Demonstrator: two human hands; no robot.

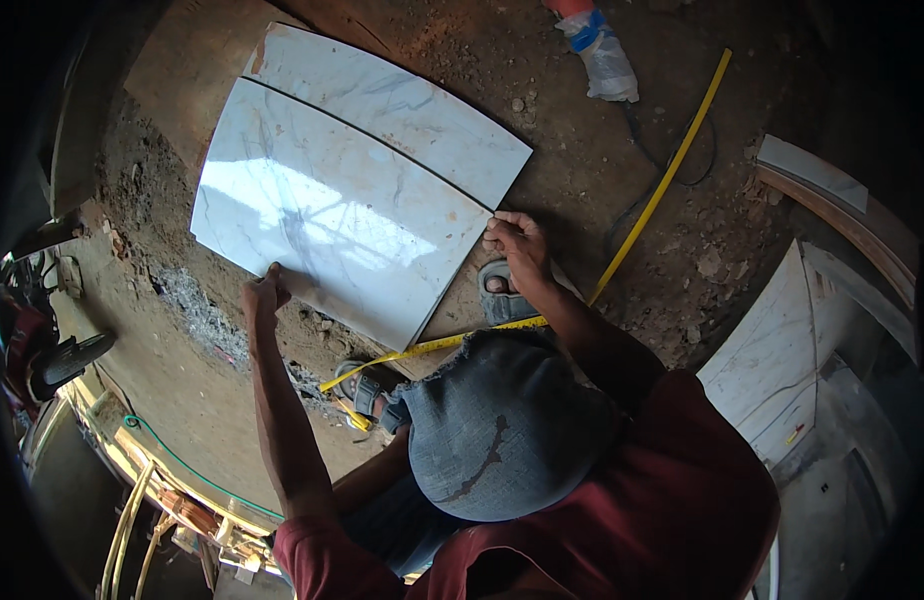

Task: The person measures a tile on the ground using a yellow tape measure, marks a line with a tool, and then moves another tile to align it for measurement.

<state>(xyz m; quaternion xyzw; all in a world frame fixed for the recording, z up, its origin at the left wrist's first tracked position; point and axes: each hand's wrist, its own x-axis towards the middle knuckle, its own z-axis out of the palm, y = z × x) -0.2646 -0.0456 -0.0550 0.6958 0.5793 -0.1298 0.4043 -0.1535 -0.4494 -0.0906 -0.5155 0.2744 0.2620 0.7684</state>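
A glossy white marble-look tile [332, 220] with grey veins lies on the dirt floor. Behind it, a second marble-look tile [402, 95] shows as a strip past a dark, straight edge. My left hand [266, 292] grips the front tile's near edge, thumb on top and fingers mostly hidden. At the right corner, where the two tiles meet, my right hand [517, 240] is closed with its fingertips on the edge. A yellow measuring tape [662, 185] runs along the ground at the right, and a yellow tape stretch [432, 346] passes by my sandalled feet.
A plastic-wrapped tool [607, 65] with blue tape and a dark cord lies at the far right. More marble-look slabs [767, 350] lean at the right. Wood strips [132, 520], a green hose [197, 475] and a wheel [72, 360] are at the left. My denim-covered knee [512, 425] rises in front.
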